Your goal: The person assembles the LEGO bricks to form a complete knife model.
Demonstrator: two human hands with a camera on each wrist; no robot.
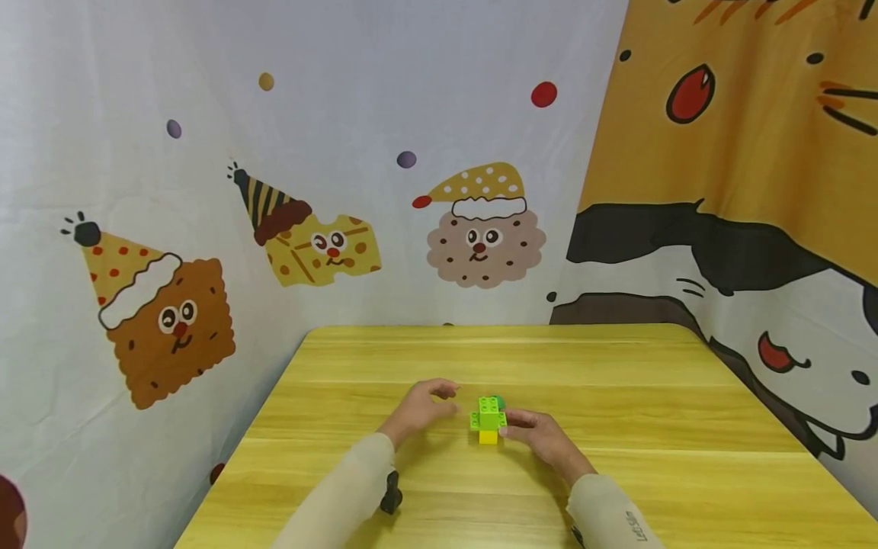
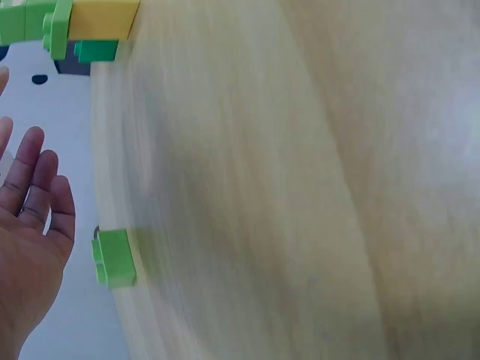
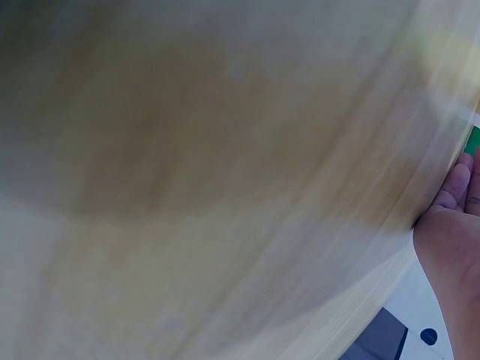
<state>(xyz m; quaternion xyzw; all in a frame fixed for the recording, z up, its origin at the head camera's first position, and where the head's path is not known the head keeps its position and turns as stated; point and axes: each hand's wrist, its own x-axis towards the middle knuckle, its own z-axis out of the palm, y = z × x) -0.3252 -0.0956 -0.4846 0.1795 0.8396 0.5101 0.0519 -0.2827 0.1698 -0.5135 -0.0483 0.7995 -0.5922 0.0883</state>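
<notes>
One lime-and-yellow toy-brick stack (image 1: 488,418) stands upright on the table (image 1: 617,366), nine o'clock from my nearer right hand (image 1: 542,437); I can't tell whether those fingertips pinch it. My left hand (image 1: 420,409), fingers parted, is apart at the stack's nine o'clock.

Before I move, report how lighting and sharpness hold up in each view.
Head view: even light, faint shadows by the left hand and right hand, block stack small but readable; left wrist view: pale glare on the table at the frame's right edge, detail soft; right wrist view: broad shadow at upper left, table blurred.
</notes>
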